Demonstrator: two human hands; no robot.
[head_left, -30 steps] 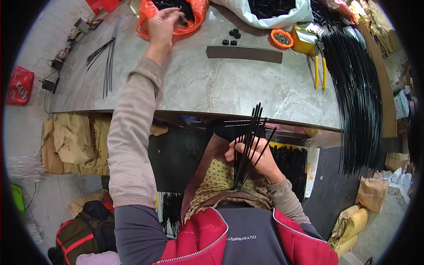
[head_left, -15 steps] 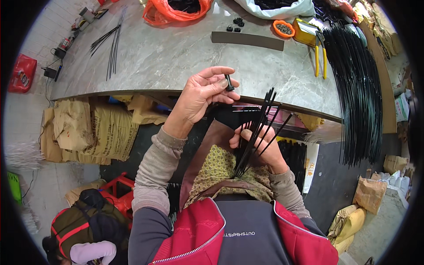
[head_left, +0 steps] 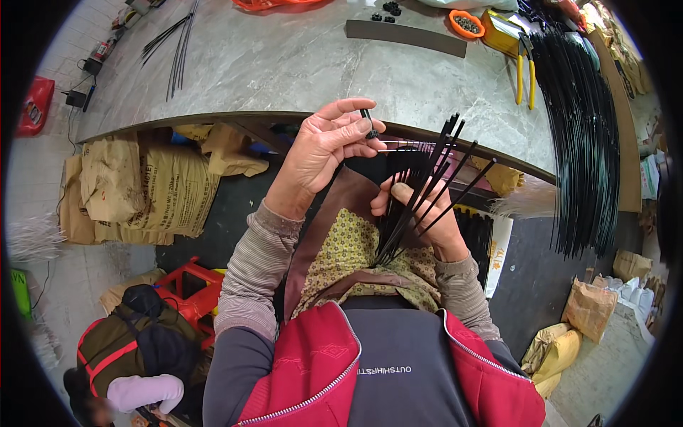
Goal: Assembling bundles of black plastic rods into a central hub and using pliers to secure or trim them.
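My left hand is raised just off the table's front edge, thumb and fingers pinching a small black part with a short stem pointing up. To its right and lower, my right hand is closed round a loose bundle of thin black rods. Their upper ends fan out above the hand, and the lower ends come together over my lap. A yellow-green patterned cloth with a brown border covers my lap beneath the rods. The fingertips behind the rods are partly hidden.
On the grey marbled table lie a dark flat strip, yellow-handled pliers, an orange bowl of small pieces and several thin black rods. Long black strands hang over the right end. Another person crouches by a red stool.
The table and the things on it sit higher in the picture. My right hand and its rods have risen a little. Both hands keep their hold.
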